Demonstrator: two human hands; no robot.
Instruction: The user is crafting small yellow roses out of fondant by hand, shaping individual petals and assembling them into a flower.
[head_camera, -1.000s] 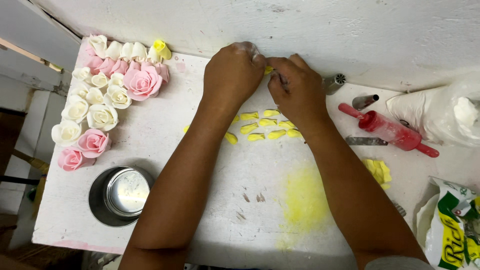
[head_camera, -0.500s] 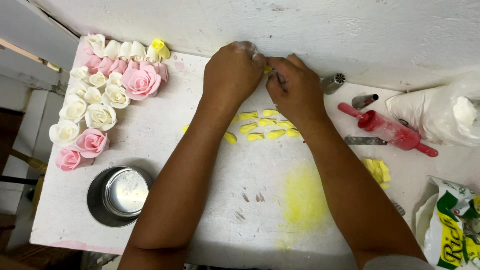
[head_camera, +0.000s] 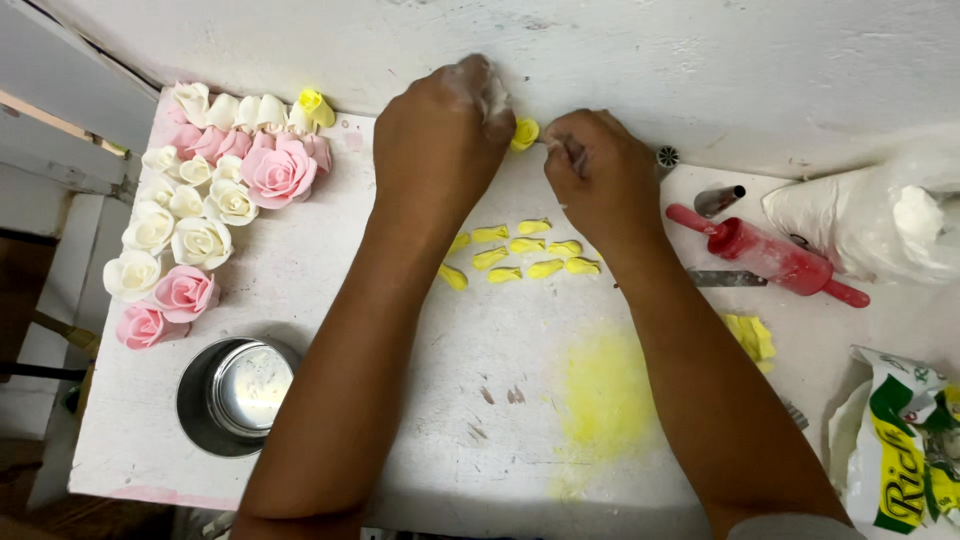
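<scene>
White and scuffed, the table (head_camera: 400, 400) fills most of the head view, with a rough white wall along the top of the frame.

At upper centre we see both hands meet over one small yellow bud (head_camera: 524, 132). Our left hand (head_camera: 440, 140) pinches the bud in its fingertips, fingers closed narrowly around it; our right hand (head_camera: 598, 175) comes in from the right with its fingers curled close beside the bud, but we cannot tell whether it touches it.

As for progress: at upper left lies a cluster of finished roses (head_camera: 200, 210) in pink and cream, with one yellow bloom (head_camera: 316, 106) at its top edge. Just below the hands, a double row of loose yellow petals (head_camera: 520, 255) waits unused, so we judge the yellow flower barely begun.

Elsewhere we see a metal tin (head_camera: 235, 395) at lower left, a red rolling pin (head_camera: 765, 255) at right, and yellow dust (head_camera: 605, 395) at lower centre.
</scene>
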